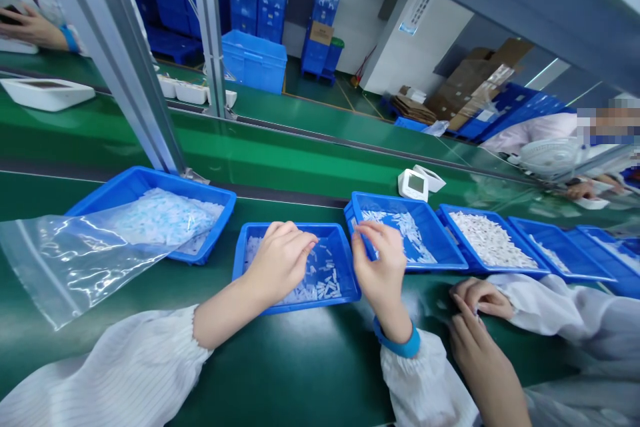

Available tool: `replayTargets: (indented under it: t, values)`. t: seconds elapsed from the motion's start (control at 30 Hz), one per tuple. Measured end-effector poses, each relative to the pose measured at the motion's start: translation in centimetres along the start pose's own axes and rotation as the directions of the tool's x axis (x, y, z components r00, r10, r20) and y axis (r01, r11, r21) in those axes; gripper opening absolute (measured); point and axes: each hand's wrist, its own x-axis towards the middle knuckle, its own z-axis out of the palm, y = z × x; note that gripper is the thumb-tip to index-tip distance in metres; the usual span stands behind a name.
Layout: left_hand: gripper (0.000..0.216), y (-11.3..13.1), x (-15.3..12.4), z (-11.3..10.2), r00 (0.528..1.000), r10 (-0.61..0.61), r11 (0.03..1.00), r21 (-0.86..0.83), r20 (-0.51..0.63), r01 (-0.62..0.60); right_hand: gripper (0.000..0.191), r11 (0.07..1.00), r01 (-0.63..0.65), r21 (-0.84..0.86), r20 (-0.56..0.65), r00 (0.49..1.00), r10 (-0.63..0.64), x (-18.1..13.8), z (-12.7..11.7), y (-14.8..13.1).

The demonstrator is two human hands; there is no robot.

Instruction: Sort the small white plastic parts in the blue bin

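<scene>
My left hand (283,259) hangs over a blue tray (300,310) that holds many small pale plastic pieces (325,283). Its fingers are pinched together; whatever may be between them is too small to name. My right hand (381,260), with a blue band (397,340) at the wrist, is raised by that tray's right edge. Thumb and forefinger meet in a pinch there too, and I cannot make out anything in it. Behind it stands a second blue tray (445,255) with small white strips (407,230).
A blue tray (127,180) with a clear zip bag (90,260) of pale pieces stands left. More trays of white parts (493,240) line the right. A co-worker's hands (475,320) work close to my right arm. A white device (415,183) sits on the green belt behind; a metal post (120,53) rises left.
</scene>
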Motion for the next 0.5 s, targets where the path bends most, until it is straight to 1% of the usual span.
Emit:
replayTargets:
  t: [0.03,0.07,0.1,0.13,0.17,0.2,0.23,0.43,0.5]
  values:
    - [0.019,0.0,0.0,0.0,1.0,-0.022,1.0,0.023,0.015,0.021,0.015,0.997,0.044,0.067,0.136,0.989,-0.053,-0.2,0.2,-0.5]
    - [0.019,-0.1,0.0,0.1,0.998,-0.048,0.998,0.046,0.034,0.047,0.017,0.992,0.064,0.113,0.279,0.956,-0.093,-0.5,0.4,-0.9]
    - [0.02,-0.1,0.0,0.1,0.995,-0.077,0.995,0.066,0.056,0.073,0.018,0.989,0.063,0.133,0.412,0.904,-0.113,-0.6,0.6,-1.3]
    - [0.02,-0.1,0.1,0.1,0.992,-0.102,0.992,0.08,0.077,0.096,0.019,0.99,0.047,0.131,0.521,0.846,-0.109,-0.8,0.8,-1.6]
    - [0.021,-0.1,0.1,0.1,0.988,-0.121,0.99,0.087,0.097,0.113,0.019,0.993,0.022,0.115,0.596,0.798,-0.087,-0.9,0.9,-1.8]
    - [0.021,-0.1,0.2,0.1,0.984,-0.136,0.988,0.09,0.113,0.126,0.02,0.995,-0.003,0.095,0.644,0.763,-0.059,-0.9,1.0,-1.8]
    - [0.021,-0.1,0.2,0.1,0.981,-0.146,0.987,0.089,0.126,0.135,0.019,0.997,-0.022,0.079,0.67,0.742,-0.037,-0.9,1.1,-1.8]
    - [0.022,0.0,0.3,0.0,0.97,-0.149,0.987,0.085,0.189,0.135,0.006,0.999,-0.007,0.046,0.743,0.669,-0.029,-0.8,0.9,-1.0]
    - [0.023,0.0,0.3,0.1,0.967,-0.132,0.989,0.089,0.218,0.115,0.008,0.999,-0.011,0.041,0.769,0.638,-0.024,-0.9,0.8,-0.8]
